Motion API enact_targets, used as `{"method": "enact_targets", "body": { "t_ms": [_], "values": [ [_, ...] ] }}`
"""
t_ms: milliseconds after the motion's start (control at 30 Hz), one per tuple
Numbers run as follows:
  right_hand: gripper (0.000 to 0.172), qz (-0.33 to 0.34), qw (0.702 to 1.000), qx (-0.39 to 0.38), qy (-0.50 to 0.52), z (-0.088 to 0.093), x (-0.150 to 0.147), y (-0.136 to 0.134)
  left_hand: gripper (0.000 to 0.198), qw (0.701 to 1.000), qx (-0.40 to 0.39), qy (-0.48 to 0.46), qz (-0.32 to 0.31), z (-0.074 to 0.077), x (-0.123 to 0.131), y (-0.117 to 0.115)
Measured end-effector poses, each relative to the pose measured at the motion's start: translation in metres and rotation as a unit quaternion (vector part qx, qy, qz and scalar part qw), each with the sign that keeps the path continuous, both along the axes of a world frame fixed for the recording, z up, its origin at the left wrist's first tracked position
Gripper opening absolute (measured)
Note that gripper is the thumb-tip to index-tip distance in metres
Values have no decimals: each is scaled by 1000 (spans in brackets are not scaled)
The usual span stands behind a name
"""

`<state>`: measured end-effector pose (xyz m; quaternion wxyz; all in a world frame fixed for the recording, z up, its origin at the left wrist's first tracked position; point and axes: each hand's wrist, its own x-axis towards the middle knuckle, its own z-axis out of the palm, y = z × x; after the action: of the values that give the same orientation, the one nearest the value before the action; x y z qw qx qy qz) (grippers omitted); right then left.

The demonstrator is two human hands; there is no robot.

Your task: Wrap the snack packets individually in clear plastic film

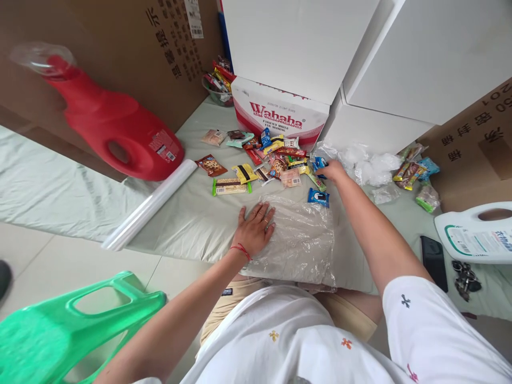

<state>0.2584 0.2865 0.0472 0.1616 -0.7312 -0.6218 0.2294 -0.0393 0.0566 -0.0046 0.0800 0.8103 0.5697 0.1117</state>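
My left hand (255,228) lies flat, fingers spread, on the left edge of a clear plastic sheet (304,240) spread over the pale green cloth (192,213). My right hand (331,170) reaches forward to the heap of wrapped snacks (272,160), with its fingers curled on a blue packet (320,162) at the heap's right edge. Another blue packet (318,197) lies just beyond the plastic sheet. A long green-ended bar (231,186) sits to the left of the heap.
A red detergent jug (116,128) lies at left, a roll of clear film (150,205) beside it. A Wahaha carton (280,114) and white boxes (400,64) stand behind. Crumpled bags (372,165), more snacks (412,173), a white jug (476,234), phone (434,261), keys (466,280), green stool (68,325).
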Motion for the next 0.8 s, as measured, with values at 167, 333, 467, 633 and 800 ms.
{"method": "enact_targets", "body": {
  "t_ms": [167, 333, 467, 633, 800],
  "values": [
    [65, 174, 983, 34, 41, 23, 2, -91, 55, 1000, 3, -12, -2, -2, 0, 0],
    [64, 390, 920, -30, 7, 21, -41, -181, 55, 1000, -2, -18, 0, -1, 0, 0],
    [64, 398, 910, -78, -83, 14, -71, -209, 54, 1000, -10, -10, 5, 1, 0, 0],
    [58, 361, 930, -55, -52, 10, -71, -215, 55, 1000, -7, 0, 9, 2, 1, -1],
    [48, 355, 934, -33, -5, 4, -61, -220, 55, 1000, -4, -1, 10, 3, 1, -1]
  ]
}}
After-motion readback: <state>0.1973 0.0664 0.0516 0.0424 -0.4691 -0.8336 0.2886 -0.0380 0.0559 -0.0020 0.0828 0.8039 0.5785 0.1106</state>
